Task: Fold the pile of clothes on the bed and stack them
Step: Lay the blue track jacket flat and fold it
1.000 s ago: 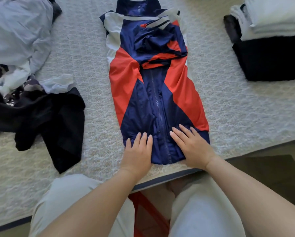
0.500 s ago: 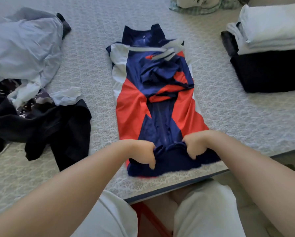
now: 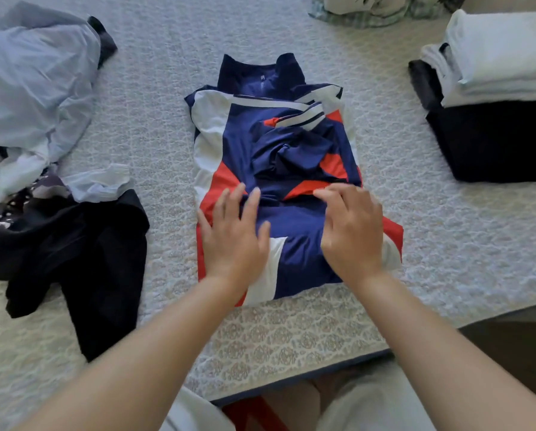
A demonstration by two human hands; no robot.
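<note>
I am looking down from the head camera at a bed [image 3: 291, 334] covered in a pale patterned spread. In the middle lies a jacket [image 3: 279, 144] in navy, red and white, collar pointing away from me, sleeves already folded in across the chest.

Half a second ago both hands were pinching the jacket's bottom hem and lifting it near the bed's edge. Now that hem has been carried up and laid over the middle of the jacket, so the garment is roughly a third shorter and its underside, navy with white and red panels, faces up nearest me. The left hand [image 3: 234, 241] lies on the folded-over part with fingers spread and relaxed, gripping nothing. The right hand [image 3: 352, 231] is also over the fold with fingers loosely bent; it is a little motion-blurred, so I think it has let go, though I cannot be certain a fingertip is not touching the hem's edge.

I judge this as the first lengthwise fold done. One more fold toward the collar should make it compact enough to stack.

To my right sits a stack [image 3: 494, 98] of folded clothes, white pieces on top of black ones, well apart from the jacket. To my left is the unfolded pile [image 3: 36, 98]: a pale blue garment, a black one and something patterned.
</note>
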